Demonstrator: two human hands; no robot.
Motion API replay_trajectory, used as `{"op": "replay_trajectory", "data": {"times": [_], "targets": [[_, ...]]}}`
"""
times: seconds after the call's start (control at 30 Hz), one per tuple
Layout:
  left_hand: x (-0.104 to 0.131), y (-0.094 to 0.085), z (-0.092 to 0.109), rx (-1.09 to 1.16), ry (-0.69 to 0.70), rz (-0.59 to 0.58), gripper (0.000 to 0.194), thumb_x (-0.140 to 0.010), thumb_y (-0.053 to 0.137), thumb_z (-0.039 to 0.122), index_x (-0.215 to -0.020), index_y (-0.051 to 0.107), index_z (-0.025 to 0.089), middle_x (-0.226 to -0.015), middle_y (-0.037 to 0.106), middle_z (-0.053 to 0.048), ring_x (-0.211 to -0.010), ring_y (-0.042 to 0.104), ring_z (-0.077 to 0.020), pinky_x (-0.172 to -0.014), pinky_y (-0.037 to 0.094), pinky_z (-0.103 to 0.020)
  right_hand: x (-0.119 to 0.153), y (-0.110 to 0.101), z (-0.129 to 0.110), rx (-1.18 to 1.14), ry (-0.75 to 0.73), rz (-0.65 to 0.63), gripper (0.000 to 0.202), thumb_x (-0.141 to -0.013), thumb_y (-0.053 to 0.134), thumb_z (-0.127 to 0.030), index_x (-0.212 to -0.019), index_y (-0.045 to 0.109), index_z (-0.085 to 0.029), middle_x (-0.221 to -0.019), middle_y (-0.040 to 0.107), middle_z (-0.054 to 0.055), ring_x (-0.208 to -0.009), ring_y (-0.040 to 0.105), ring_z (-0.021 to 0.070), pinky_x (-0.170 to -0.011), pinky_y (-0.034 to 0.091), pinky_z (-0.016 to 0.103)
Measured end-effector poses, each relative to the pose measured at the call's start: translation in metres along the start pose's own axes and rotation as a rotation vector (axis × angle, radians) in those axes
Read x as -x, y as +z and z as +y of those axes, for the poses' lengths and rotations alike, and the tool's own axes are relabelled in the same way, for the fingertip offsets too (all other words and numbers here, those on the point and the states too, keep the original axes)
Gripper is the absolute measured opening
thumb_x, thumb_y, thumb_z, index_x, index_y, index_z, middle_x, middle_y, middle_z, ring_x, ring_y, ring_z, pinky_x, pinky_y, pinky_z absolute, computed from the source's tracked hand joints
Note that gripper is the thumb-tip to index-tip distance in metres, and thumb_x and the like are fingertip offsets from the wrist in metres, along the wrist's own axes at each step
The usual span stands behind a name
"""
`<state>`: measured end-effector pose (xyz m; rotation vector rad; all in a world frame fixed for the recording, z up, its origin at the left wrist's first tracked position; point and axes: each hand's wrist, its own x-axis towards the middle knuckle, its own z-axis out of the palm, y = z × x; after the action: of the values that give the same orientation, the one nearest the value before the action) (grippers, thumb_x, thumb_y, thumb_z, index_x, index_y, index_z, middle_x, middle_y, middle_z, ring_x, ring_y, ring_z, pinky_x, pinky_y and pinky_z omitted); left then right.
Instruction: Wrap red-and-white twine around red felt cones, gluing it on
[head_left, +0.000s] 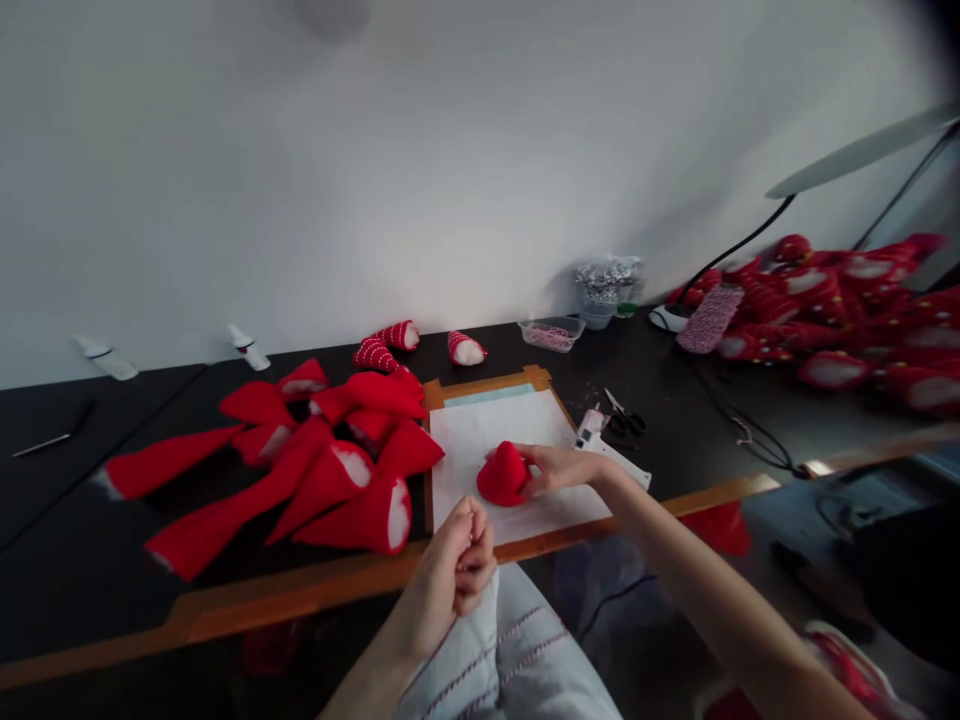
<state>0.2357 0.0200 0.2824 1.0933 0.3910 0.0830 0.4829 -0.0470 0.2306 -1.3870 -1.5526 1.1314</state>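
Observation:
On the white sheet stands a small red cone-shaped piece, point up. My right hand has its fingers around the right side of this cone. My left hand is closed in front of the sheet, near its lower edge; whatever its curled fingers hold, if anything, is hidden. Left of the sheet lies a pile of red stuffed cones with white filling at their open ends. A white glue gun rests at the sheet's right side, beside black scissors.
White bottles stand at the back left. A clear tray and a tub of silvery material sit by the wall. At right are a lamp, a string bundle and heaped red patterned pieces. A cable crosses the tabletop.

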Motion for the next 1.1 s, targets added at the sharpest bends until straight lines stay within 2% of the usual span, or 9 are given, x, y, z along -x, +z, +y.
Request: {"op": "replay_trajectory", "data": {"times": [0.1,0.23,0.4,0.5,0.63,0.73,0.83,0.97,1.1], "targets": [[-0.017,-0.002,0.004,-0.274,0.221,0.075,0.031,-0.094,0.047,0.05,-0.083,0.049,0.021,-0.066,0.036,0.005,-0.048,0.027,-0.0062,-0.042,0.023,-0.017,0.001,0.002,-0.002,-0.045,-0.039,0.063,0.062,-0.075,0.069,-0.022,-0.134,0.05,-0.017,-0.12,0.061,0.007,-0.109,0.057,0.0217,-0.1,0.044,0.039],[-0.037,-0.012,0.01,-0.576,0.513,0.271,0.024,-0.09,0.058,0.038,-0.095,0.07,0.018,-0.08,0.058,-0.003,-0.06,0.05,-0.0097,-0.056,0.042,-0.022,0.007,0.005,-0.005,-0.094,-0.083,0.119,0.047,-0.081,0.061,-0.023,-0.127,0.056,-0.015,-0.119,0.061,0.008,-0.108,0.057,0.0215,-0.098,0.043,0.038],[-0.055,-0.012,0.015,-0.44,0.416,0.34,0.023,-0.079,0.072,0.035,-0.087,0.071,0.013,-0.063,0.061,0.0,-0.051,0.05,-0.0095,-0.052,0.044,-0.023,0.01,0.014,0.009,-0.034,-0.075,0.152,0.04,-0.076,0.057,-0.017,-0.115,0.062,-0.016,-0.111,0.064,0.005,-0.101,0.057,0.0213,-0.093,0.044,0.036],[-0.064,-0.011,0.014,-0.358,0.43,0.332,0.032,-0.074,0.076,0.031,-0.1,0.07,0.013,-0.069,0.065,0.0,-0.057,0.056,-0.0106,-0.056,0.047,-0.022,0.01,0.017,0.017,-0.071,-0.051,0.177,0.042,-0.075,0.056,-0.018,-0.116,0.062,-0.015,-0.105,0.064,0.004,-0.095,0.057,0.0205,-0.087,0.046,0.034],[-0.073,-0.013,0.012,-0.334,0.36,0.274,0.062,-0.071,0.08,0.032,-0.125,0.06,0.01,-0.068,0.067,-0.001,-0.055,0.056,-0.0108,-0.051,0.044,-0.022,0.013,0.021,0.017,-0.064,-0.037,0.197,0.048,-0.073,0.054,-0.015,-0.121,0.062,-0.014,-0.105,0.065,0.005,-0.094,0.059,0.0213,-0.087,0.047,0.035],[-0.077,-0.014,0.012,-0.346,0.31,0.247,0.075,-0.07,0.081,0.032,-0.135,0.051,0.01,-0.062,0.064,0.003,-0.048,0.051,-0.0088,-0.047,0.04,-0.021,0.017,0.028,0.013,-0.028,-0.072,0.253,0.066,-0.074,0.054,-0.012,-0.139,0.049,-0.019,-0.131,0.059,0.009,-0.116,0.057,0.0249,-0.102,0.043,0.042],[-0.079,-0.014,0.01,-0.356,0.328,0.26,0.063,-0.071,0.08,0.034,-0.124,0.053,0.012,-0.063,0.066,0.002,-0.05,0.055,-0.01,-0.048,0.041,-0.02,0.021,0.04,0.006,0.005,-0.219,0.471,0.078,-0.084,0.06,-0.017,-0.153,0.028,-0.032,-0.159,0.031,0.007,-0.145,0.03,0.0248,-0.118,0.024,0.049],[-0.079,-0.013,0.008,-0.327,0.313,0.26,0.06,-0.069,0.082,0.035,-0.114,0.047,0.017,-0.064,0.067,0.002,-0.054,0.062,-0.0143,-0.047,0.042,-0.021,0.021,0.054,-0.006,0.162,-0.466,0.807,0.041,-0.089,0.067,-0.025,-0.129,0.061,-0.033,-0.15,0.044,0.006,-0.146,0.027,0.0268,-0.118,0.024,0.053],[-0.079,-0.016,0.009,-0.333,0.299,0.224,0.065,-0.068,0.083,0.035,-0.117,0.044,0.018,-0.062,0.065,0.003,-0.052,0.062,-0.0149,-0.049,0.042,-0.021,0.018,0.056,-0.014,0.28,-0.485,0.841,0.017,-0.094,0.062,-0.029,-0.104,0.075,-0.027,-0.139,0.054,0.009,-0.143,0.032,0.0288,-0.114,0.032,0.055]]}}
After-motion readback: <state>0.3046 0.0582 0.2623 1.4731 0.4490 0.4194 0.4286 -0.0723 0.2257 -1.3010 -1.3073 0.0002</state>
